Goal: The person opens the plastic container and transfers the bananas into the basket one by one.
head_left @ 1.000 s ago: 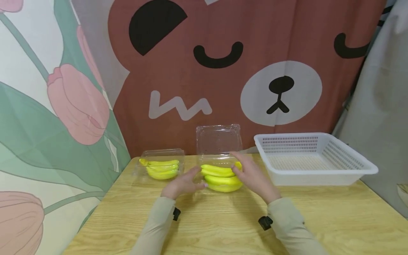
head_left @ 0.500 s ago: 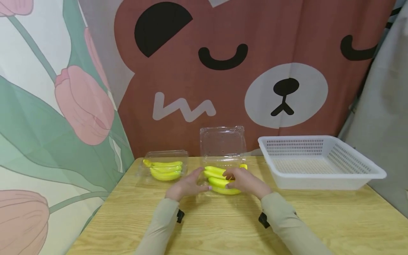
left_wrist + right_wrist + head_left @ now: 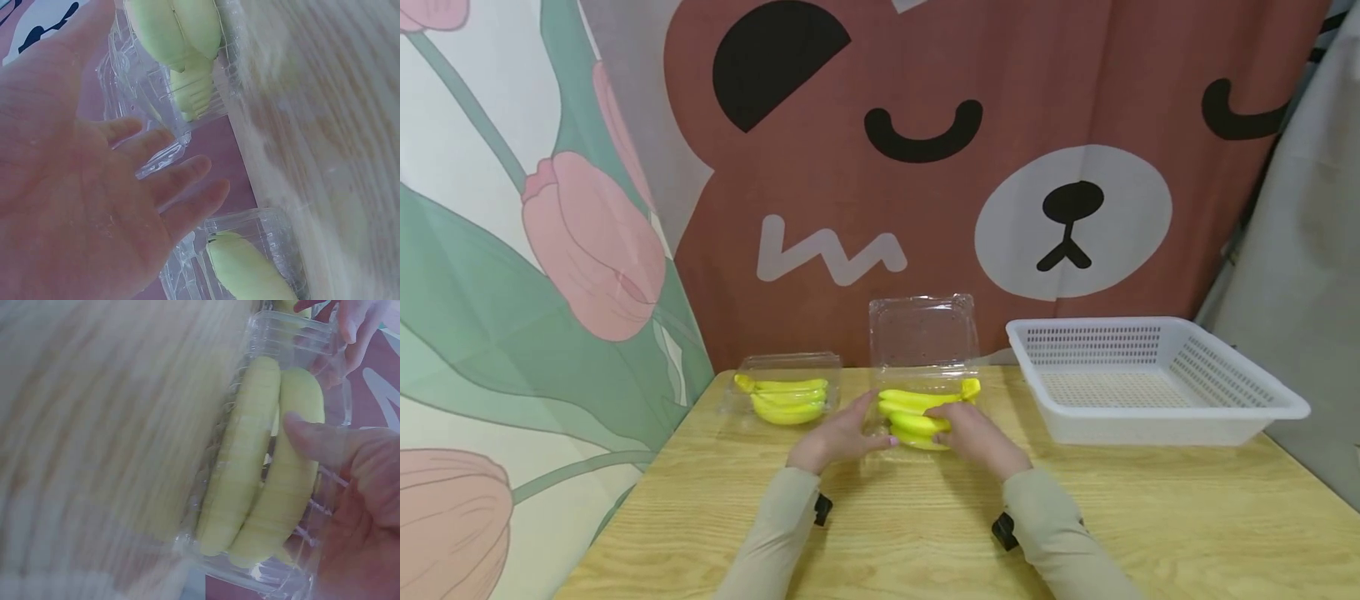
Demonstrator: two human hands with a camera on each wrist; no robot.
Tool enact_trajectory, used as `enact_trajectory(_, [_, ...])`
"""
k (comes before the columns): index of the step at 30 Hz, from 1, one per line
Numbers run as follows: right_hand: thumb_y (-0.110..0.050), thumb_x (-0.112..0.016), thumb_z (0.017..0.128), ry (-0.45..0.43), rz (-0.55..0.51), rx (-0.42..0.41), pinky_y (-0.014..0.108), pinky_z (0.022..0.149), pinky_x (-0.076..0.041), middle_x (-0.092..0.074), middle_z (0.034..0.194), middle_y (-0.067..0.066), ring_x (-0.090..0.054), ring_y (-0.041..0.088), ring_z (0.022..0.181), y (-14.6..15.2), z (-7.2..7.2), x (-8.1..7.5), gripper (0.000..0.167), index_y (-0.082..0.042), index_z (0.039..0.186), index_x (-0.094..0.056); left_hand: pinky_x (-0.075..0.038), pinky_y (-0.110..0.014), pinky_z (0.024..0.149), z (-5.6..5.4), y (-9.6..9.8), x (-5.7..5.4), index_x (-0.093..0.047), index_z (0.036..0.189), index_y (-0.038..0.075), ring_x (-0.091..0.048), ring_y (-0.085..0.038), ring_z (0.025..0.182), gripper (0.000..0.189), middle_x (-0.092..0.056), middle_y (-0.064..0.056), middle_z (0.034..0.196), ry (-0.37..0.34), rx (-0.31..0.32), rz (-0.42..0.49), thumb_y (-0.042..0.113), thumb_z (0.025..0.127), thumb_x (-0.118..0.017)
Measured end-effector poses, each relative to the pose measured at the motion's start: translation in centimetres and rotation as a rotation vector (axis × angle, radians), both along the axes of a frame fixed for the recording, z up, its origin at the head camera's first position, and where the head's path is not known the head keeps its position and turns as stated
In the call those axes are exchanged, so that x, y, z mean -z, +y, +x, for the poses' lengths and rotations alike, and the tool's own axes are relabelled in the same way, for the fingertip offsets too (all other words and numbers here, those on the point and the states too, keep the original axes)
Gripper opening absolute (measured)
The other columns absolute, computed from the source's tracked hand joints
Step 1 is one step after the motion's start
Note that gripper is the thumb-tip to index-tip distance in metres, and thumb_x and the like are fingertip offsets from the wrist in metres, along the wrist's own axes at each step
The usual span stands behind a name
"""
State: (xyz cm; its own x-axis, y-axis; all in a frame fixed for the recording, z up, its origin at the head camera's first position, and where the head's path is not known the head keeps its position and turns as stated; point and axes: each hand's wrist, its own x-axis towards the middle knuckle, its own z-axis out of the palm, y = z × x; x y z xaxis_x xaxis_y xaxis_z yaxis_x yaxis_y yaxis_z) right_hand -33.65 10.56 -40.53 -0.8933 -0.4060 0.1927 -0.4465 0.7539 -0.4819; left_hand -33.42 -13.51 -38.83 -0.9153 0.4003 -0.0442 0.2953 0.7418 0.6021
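Observation:
A bunch of yellow bananas (image 3: 917,400) lies in a clear plastic clamshell box (image 3: 922,333), whose lid stands up at the back. My right hand (image 3: 973,437) grips the front right of this bunch. In the right wrist view, the right thumb (image 3: 306,434) presses on one banana (image 3: 284,481), while the other fingers are partly hidden behind the bunch. At the left side of the box is my left hand (image 3: 838,437), its fingers spread and fairly straight. The left wrist view shows nothing in the left palm (image 3: 81,187).
To the left stands a second clear box (image 3: 831,367) with another banana bunch (image 3: 786,404) inside. A white perforated basket (image 3: 1157,425) sits at the right of the wooden table (image 3: 910,533). A curtain with a bear print (image 3: 820,183) hangs behind.
My right hand has come from the right end of the bananas, near the stem, forward and down onto their front. The stem now shows. My left hand stays at the box's left side.

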Motion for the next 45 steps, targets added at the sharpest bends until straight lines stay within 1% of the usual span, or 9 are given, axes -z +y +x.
enact_trajectory(5, [-0.007,-0.075,0.086,0.014,0.020,0.009,0.051,0.101,-0.045,-0.065,0.126,0.013,-0.058,0.033,0.119,0.1,0.2,-0.2,0.040,-0.005,0.126,-0.067,-0.024,-0.055,0.115,-0.1,0.0,0.1,-0.015,0.159,0.018,-0.024,-0.033,0.145,0.095,-0.023,-0.011,0.161,0.011,0.003,0.001,0.050,0.088,-0.070])
enact_trajectory(12, [-0.012,-0.078,0.084,0.073,0.047,0.009,0.043,0.087,-0.053,-0.067,0.123,0.011,-0.063,0.021,0.097,0.2,0.3,-0.7,0.042,-0.010,0.126,-0.068,-0.026,-0.055,0.114,-0.2,0.0,0.2,-0.016,0.159,0.020,-0.025,-0.032,0.144,0.094,-0.023,-0.009,0.161,0.011,0.011,-0.008,0.052,0.088,-0.068])
enact_trajectory(16, [-0.012,-0.075,0.087,0.065,0.026,0.014,0.042,0.086,-0.053,-0.066,0.125,0.010,-0.060,0.019,0.089,0.0,0.5,-1.3,0.043,-0.012,0.128,-0.067,-0.026,-0.055,0.114,-0.3,0.0,0.2,-0.017,0.159,0.019,-0.025,-0.032,0.144,0.094,-0.024,-0.009,0.161,0.016,0.014,-0.010,0.054,0.088,-0.068])
enact_trajectory(20, [-0.010,-0.072,0.090,0.077,0.018,-0.012,0.047,0.094,-0.050,-0.065,0.127,0.009,-0.062,0.025,0.104,-0.1,0.8,-1.7,0.042,-0.013,0.131,-0.065,-0.026,-0.055,0.114,-0.4,-0.1,0.3,-0.017,0.159,0.018,-0.026,-0.034,0.144,0.095,-0.024,-0.011,0.160,0.021,0.016,-0.009,0.055,0.088,-0.068])
enact_trajectory(23, [-0.007,-0.071,0.090,0.105,0.010,-0.031,0.051,0.101,-0.045,-0.064,0.128,0.009,-0.056,0.032,0.119,-0.1,0.9,-2.0,0.041,-0.012,0.130,-0.066,-0.026,-0.055,0.114,-0.5,-0.1,0.5,-0.016,0.159,0.018,-0.026,-0.034,0.143,0.096,-0.024,-0.011,0.160,0.026,0.012,-0.016,0.055,0.087,-0.068])
enact_trajectory(31, [-0.005,-0.074,0.086,0.162,-0.015,-0.011,0.048,0.100,-0.047,-0.065,0.127,0.003,-0.058,0.028,0.118,0.2,1.0,-2.9,0.045,-0.017,0.129,-0.067,-0.027,-0.055,0.113,-0.5,0.1,0.4,-0.018,0.158,0.019,-0.028,-0.034,0.143,0.093,-0.025,-0.011,0.160,0.015,0.010,-0.019,0.055,0.088,-0.067])
enact_trajectory(34, [-0.006,-0.075,0.086,0.182,-0.009,-0.011,0.046,0.095,-0.050,-0.067,0.125,0.005,-0.061,0.026,0.111,0.3,1.1,-3.1,0.045,-0.017,0.129,-0.067,-0.027,-0.055,0.113,-0.4,0.1,0.3,-0.018,0.158,0.020,-0.028,-0.033,0.143,0.095,-0.025,-0.011,0.160,0.016,0.009,-0.020,0.058,0.087,-0.067])
enact_trajectory(40, [-0.006,-0.076,0.085,0.246,0.002,-0.012,0.046,0.097,-0.047,-0.068,0.122,0.005,-0.059,0.028,0.108,0.4,1.2,-3.5,0.046,-0.017,0.129,-0.067,-0.028,-0.055,0.113,-0.5,0.1,0.4,-0.018,0.158,0.020,-0.028,-0.033,0.143,0.097,-0.025,-0.011,0.160,0.019,0.012,-0.018,0.061,0.085,-0.066])
enact_trajectory(45, [-0.005,-0.077,0.084,0.260,-0.015,-0.017,0.045,0.096,-0.047,-0.069,0.120,0.003,-0.059,0.027,0.107,0.7,1.3,-4.1,0.047,-0.017,0.128,-0.068,-0.028,-0.055,0.113,-0.5,0.0,0.4,-0.019,0.158,0.018,-0.028,-0.033,0.143,0.095,-0.025,-0.011,0.160,0.023,0.020,-0.002,0.057,0.087,-0.068])
